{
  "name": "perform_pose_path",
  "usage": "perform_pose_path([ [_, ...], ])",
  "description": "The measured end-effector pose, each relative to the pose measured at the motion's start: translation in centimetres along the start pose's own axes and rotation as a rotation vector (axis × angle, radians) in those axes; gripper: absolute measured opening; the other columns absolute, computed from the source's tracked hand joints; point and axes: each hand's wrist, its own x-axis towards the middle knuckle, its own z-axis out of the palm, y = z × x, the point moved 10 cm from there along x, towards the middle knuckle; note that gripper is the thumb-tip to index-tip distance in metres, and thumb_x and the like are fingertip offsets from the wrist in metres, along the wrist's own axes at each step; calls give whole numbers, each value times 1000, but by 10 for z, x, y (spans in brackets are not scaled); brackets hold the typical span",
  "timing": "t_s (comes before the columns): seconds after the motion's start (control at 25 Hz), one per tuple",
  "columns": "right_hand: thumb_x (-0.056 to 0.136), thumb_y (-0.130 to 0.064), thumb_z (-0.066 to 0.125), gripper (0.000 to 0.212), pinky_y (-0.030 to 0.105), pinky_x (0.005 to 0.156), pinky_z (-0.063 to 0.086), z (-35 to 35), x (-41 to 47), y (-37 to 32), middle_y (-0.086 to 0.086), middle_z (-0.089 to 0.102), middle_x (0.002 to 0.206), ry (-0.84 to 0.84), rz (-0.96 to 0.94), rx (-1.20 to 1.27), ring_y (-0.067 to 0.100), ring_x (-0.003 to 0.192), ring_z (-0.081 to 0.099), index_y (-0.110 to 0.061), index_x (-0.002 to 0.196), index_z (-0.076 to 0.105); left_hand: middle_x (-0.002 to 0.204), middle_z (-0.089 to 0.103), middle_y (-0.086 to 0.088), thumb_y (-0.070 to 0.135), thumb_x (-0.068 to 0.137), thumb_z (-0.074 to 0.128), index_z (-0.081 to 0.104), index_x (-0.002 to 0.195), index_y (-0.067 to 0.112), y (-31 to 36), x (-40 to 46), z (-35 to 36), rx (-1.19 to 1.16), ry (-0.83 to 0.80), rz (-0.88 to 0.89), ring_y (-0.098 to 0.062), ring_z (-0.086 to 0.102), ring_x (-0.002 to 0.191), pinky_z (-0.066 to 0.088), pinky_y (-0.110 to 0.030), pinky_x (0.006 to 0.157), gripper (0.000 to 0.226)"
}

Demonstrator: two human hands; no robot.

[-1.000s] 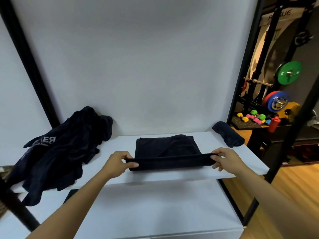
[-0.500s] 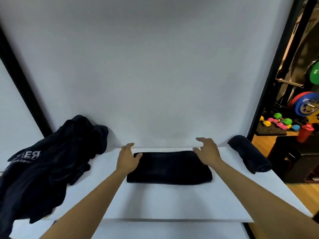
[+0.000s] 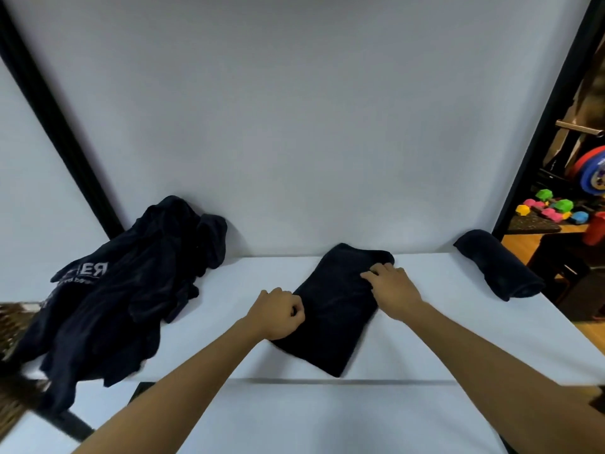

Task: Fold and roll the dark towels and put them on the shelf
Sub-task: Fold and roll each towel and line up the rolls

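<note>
A dark folded towel lies on the white shelf, turned on a diagonal with its near corner at the shelf's front edge. My left hand is closed on the towel's left edge. Flat on the towel's upper right part rests my right hand, fingers spread and pressing down. One rolled dark towel sits at the shelf's far right. A heap of loose dark towels, one with white lettering, covers the shelf's left end and hangs over its front edge.
A white wall closes the back of the shelf, with black frame posts on both sides. A lower white surface lies in front. Weight plates and coloured dumbbells stand on the floor at the right.
The towel was folded over away from me, then swung from crosswise to a diagonal. My left hand closed on its left edge and my right hand moved onto its top.
</note>
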Motion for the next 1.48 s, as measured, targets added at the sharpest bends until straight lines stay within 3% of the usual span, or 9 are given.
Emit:
perform_pose_path([
  [0.12,96,-43,48,33,33,93,39,-37,-36,-53,-3,55,116,181,-102,257,19,108,50,-25,121,60,130,53,8,54,93,49,55,129,36,5,-26,8,-102,0,76,-16,44,122,32,-34,103,41],
  [0.24,79,-78,45,72,32,103,38,-23,-89,-101,-7,52,127,-9,-187,344,15,118,46,-29,130,55,145,42,8,80,79,47,43,142,38,9,-52,23,-42,-44,97,-17,38,129,29,-36,108,75],
  [0.4,84,-49,68,87,32,119,15,5,-138,-124,1,16,161,-138,-169,141,23,149,13,-21,154,24,145,39,5,91,60,52,34,146,35,22,-86,35,164,-9,113,-21,36,131,22,-44,114,104],
  [0.52,93,-9,58,51,31,110,34,-13,-153,-127,4,46,147,40,-111,236,24,136,42,-18,142,49,133,48,3,86,66,53,39,137,32,27,-104,37,251,65,56,-24,42,123,21,-48,111,90],
  [0.72,93,-5,52,29,27,80,51,-30,-174,-98,-9,69,99,103,143,628,14,89,63,-26,105,67,103,61,4,64,83,50,56,108,26,41,-122,16,266,176,-57,-24,52,105,26,-47,100,46],
  [0.96,95,-31,61,29,24,62,43,-36,-174,-50,-1,62,80,162,464,753,16,74,59,-18,116,46,95,65,-7,30,87,65,59,91,8,-5,-91,15,-813,-65,-373,-20,61,85,47,-31,78,24],
  [1.24,89,-48,59,43,27,93,33,-41,-165,-101,-8,52,123,166,-31,146,16,112,45,-27,126,54,111,60,-4,44,89,65,49,117,11,-6,-78,17,-504,76,-340,-20,54,94,47,-31,78,46],
  [1.36,96,-36,53,31,30,96,31,-38,-153,-89,-8,58,121,143,22,198,17,112,47,-26,126,56,116,55,9,58,83,64,56,118,27,22,-79,-17,-325,332,-50,-13,45,109,40,-29,90,48],
  [1.48,99,-31,50,20,32,95,34,-28,-141,-72,-4,64,110,25,141,386,23,107,46,-27,118,54,108,58,17,68,80,59,64,110,39,49,-75,-7,-175,172,210,-9,43,106,32,-31,95,42],
])
